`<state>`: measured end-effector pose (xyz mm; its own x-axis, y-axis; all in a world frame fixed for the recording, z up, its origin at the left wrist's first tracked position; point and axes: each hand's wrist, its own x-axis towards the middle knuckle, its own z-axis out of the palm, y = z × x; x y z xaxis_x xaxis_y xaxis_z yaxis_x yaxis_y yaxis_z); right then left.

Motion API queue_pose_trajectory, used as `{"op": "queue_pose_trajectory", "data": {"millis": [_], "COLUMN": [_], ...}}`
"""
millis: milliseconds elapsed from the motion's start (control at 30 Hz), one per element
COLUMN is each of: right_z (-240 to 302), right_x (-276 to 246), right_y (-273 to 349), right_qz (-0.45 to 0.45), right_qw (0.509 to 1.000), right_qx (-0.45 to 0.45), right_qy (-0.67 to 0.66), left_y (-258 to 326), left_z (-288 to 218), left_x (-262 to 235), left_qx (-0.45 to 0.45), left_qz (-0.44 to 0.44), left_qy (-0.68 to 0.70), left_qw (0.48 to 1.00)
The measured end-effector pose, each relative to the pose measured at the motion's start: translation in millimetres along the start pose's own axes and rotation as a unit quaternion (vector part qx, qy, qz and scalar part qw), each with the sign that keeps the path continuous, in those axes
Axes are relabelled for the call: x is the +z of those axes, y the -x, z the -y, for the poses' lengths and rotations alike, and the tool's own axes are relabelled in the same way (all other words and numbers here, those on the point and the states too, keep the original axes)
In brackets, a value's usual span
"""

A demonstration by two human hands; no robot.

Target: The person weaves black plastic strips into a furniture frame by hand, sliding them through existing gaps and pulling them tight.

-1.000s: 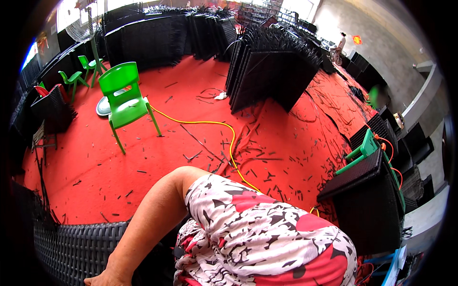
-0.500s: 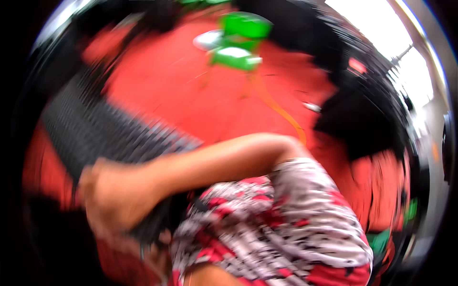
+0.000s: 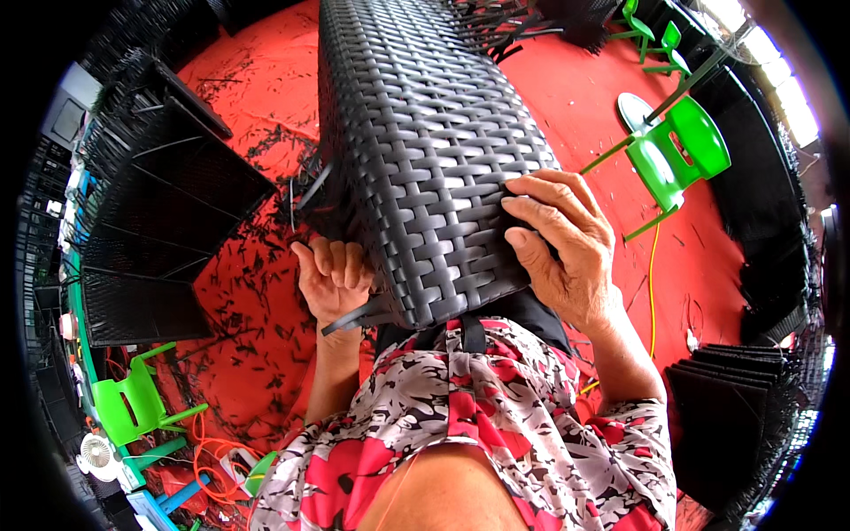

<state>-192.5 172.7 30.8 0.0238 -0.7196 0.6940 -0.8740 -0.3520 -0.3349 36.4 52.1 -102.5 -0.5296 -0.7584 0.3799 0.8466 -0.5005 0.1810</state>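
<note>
Gripping the woven panel (image 3: 425, 159), left hand (image 3: 332, 279) seemingly curled, right hand (image 3: 562, 243) flat.

The floor (image 3: 248, 292) is covered in red matting, strewn with short black offcuts (image 3: 266, 150) of weaving strip (thickest at the left, thinner toward the right). A green plastic chair (image 3: 677, 155) stands on it at the upper right, with two smaller green chairs (image 3: 651, 40) beyond. Another green chair (image 3: 133, 403) stands at the lower left, near an orange cable (image 3: 208, 442) lying in loops. A yellow cable (image 3: 652, 292) runs along the floor on the right. Black woven panels (image 3: 168, 230) rest on the floor at the left, and a stack of black panels (image 3: 735, 407) sits at the lower right.
</note>
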Motion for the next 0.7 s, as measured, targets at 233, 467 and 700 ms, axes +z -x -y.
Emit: {"op": "queue_pose_trajectory", "data": {"millis": [233, 467, 700], "right_z": [22.5, 29.9, 26.7], "right_x": [-7.7, 0.8, -1.6], "right_y": [-15.1, -22.1, -5.9], "right_qz": [0.209, 0.308, 0.222], "right_qw": [0.976, 0.948, 0.971], "right_qx": [-0.048, -0.084, -0.069], "right_qy": [0.044, 0.007, 0.05], "left_y": [12.0, 13.0, 5.1], "left_z": [-1.7, 0.5, -3.1], "left_x": [-8.1, -17.1, -7.6], "left_qx": [0.009, 0.019, -0.007], "left_qz": [-0.026, -0.036, -0.064], "left_qy": [0.018, -0.008, -0.023], "left_qw": [0.999, 0.999, 0.998]}}
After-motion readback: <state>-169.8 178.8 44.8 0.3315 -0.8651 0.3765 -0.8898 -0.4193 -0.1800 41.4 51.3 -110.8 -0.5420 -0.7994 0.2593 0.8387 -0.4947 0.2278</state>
